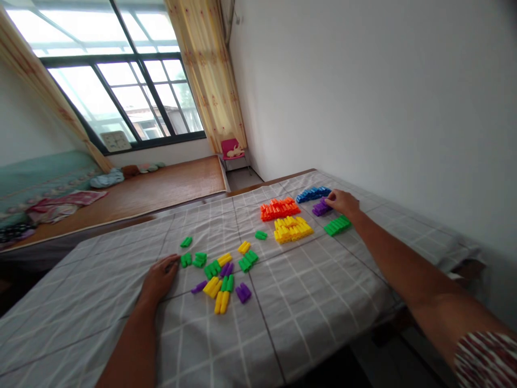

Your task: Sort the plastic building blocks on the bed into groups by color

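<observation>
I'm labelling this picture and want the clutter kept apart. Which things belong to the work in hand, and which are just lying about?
In the work:
- purple pile, at the right hand
- blue, orange, yellow and green piles
- loose pieces near the left hand

Apparently just lying about:
- pink cloth
- soft toy on the chair

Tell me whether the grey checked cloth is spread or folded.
Spread: the cloth covers a wide surface beneath the coloured pieces, with pale grid lines showing across it.
</observation>
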`<state>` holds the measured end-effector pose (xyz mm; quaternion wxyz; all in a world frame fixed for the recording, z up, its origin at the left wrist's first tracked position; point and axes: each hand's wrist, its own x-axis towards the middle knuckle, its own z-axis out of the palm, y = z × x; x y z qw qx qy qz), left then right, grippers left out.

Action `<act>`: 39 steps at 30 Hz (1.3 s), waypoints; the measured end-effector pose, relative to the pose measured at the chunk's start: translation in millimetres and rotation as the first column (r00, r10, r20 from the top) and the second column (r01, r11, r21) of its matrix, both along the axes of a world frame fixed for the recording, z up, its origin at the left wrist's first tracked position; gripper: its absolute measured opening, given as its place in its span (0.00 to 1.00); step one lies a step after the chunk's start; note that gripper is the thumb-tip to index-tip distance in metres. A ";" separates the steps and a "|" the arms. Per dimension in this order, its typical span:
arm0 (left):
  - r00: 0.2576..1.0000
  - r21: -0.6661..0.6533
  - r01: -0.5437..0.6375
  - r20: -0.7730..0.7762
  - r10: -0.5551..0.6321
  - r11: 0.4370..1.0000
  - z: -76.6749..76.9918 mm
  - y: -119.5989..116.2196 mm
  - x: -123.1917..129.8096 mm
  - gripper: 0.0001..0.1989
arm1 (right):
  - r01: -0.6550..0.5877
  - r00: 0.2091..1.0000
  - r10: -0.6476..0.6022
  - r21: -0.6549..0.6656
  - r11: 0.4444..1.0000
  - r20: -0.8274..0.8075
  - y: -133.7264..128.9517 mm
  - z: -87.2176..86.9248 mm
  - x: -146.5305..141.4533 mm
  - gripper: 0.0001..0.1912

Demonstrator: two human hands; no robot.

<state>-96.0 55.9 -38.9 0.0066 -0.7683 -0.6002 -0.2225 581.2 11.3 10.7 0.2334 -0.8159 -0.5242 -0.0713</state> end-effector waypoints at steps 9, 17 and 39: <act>0.999 0.000 0.004 0.036 -0.004 1.000 -1.1 -2.5 5.9 0.20 | -0.177 0.982 0.150 0.269 0.947 0.117 -3.4 40.4 -41.4 0.13; 0.997 0.005 -0.002 0.082 0.002 1.000 -0.2 -14.5 19.5 0.17 | -0.823 0.568 0.821 -0.006 0.568 -0.055 0.5 32.8 -221.3 0.10; 0.998 0.006 -0.007 0.065 0.006 1.000 -1.1 -14.6 19.1 0.17 | -0.956 0.183 0.981 -0.246 0.162 -0.064 -18.3 31.7 -334.1 0.14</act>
